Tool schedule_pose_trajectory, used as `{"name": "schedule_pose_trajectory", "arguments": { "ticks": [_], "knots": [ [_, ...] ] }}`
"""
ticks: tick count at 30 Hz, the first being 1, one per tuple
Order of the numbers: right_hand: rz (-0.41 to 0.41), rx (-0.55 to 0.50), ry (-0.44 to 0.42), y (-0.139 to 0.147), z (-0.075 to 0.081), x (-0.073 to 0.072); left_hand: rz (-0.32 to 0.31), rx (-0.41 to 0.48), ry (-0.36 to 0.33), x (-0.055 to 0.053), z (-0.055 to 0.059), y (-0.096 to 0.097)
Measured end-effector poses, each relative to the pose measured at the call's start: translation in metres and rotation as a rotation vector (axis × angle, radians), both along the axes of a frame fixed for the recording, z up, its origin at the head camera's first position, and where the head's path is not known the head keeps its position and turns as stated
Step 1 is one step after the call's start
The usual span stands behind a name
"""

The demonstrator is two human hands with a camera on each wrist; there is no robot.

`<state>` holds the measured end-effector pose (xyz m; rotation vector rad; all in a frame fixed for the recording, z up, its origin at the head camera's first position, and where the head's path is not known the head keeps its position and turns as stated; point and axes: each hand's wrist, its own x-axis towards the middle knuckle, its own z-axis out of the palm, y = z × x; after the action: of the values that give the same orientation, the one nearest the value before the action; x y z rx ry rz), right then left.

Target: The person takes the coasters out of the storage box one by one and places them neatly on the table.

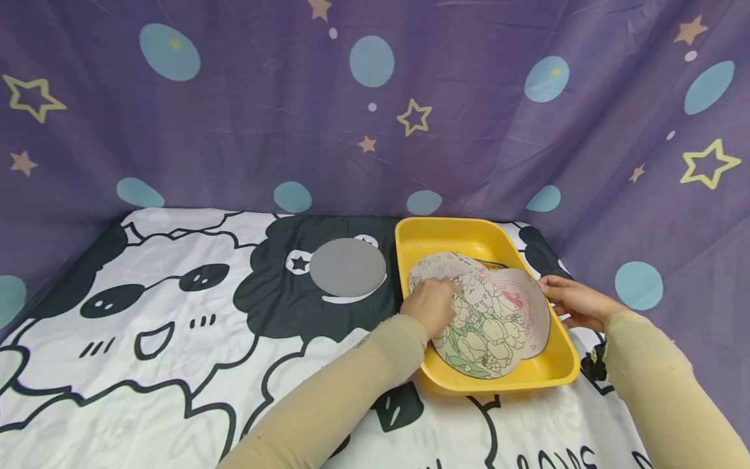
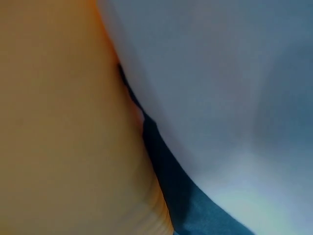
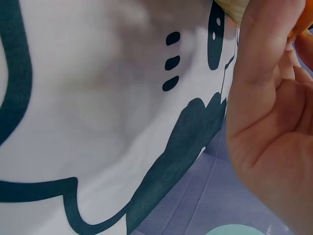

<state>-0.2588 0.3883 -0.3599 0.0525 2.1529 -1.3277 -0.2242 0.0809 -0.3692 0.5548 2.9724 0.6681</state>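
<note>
A glossy yellow tray, rounded at its corners and raised at its walls, stands on the right side of the scene. Three thin, flat discs overlap inside it. Nearest lies a floral disc, printed with pale blooms, green leaves and a small animal face; its near left edge reaches toward the tray's wall. A pink-printed disc shows from beneath it on the right, and a pale patterned disc on the far left.

The left hand bends its fingers down over the floral disc's left edge — whether they pinch it cannot be told, since the fingertips are hidden. The right hand grips the tray's right rim, thumb and fingers at the edge.

Both arms wear snug, cream-coloured sleeves with a soft knit look. Left of the tray, a smooth, plain grey disc lies flat on a white cloth with bold black cartoon outlines. Behind hangs a softly creased purple curtain — stars and blue ovals scattered across it.
</note>
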Motion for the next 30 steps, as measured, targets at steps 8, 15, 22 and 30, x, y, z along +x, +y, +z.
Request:
{"name": "schedule_pose_trajectory", "arguments": {
  "ticks": [8, 15, 22, 30],
  "knots": [
    [-0.010, -0.005, -0.015, 0.001, -0.004, 0.003, -0.007, 0.013, -0.056, -0.001, 0.002, 0.000],
    [0.002, -0.027, 0.000, 0.001, -0.004, 0.001, -0.020, 0.085, -0.091, -0.001, 0.005, -0.002],
    [-0.025, -0.034, 0.037, -0.002, -0.001, -0.003, -0.058, 0.395, -0.146, -0.005, 0.004, -0.011],
    [-0.023, -0.003, 0.055, -0.004, 0.004, -0.006, -0.024, 0.697, -0.249, -0.007, 0.010, -0.019]
  ]
}}
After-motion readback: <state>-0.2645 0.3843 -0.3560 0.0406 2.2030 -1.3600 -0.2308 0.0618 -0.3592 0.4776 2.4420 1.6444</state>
